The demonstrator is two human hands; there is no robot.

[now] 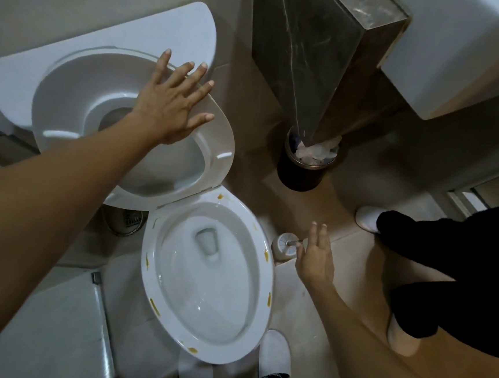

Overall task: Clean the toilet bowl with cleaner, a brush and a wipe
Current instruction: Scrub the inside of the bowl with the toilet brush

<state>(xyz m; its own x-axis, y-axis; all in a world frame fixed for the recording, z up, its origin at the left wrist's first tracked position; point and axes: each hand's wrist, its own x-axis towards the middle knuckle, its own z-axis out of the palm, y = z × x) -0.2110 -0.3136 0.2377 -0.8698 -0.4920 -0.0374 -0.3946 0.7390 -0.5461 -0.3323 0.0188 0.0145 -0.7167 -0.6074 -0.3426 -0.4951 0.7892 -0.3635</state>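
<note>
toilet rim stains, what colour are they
Yellow-orange smears dotted around the white toilet bowl rim, seen in the head view.

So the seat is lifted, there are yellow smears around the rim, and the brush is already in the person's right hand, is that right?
Not quite. In the head view the brush stands in its holder on the floor beside the toilet bowl; the right hand is open just above its handle, not gripping it. The rest holds: the left hand rests on the lifted seat, and yellow smears dot the rim.
</note>
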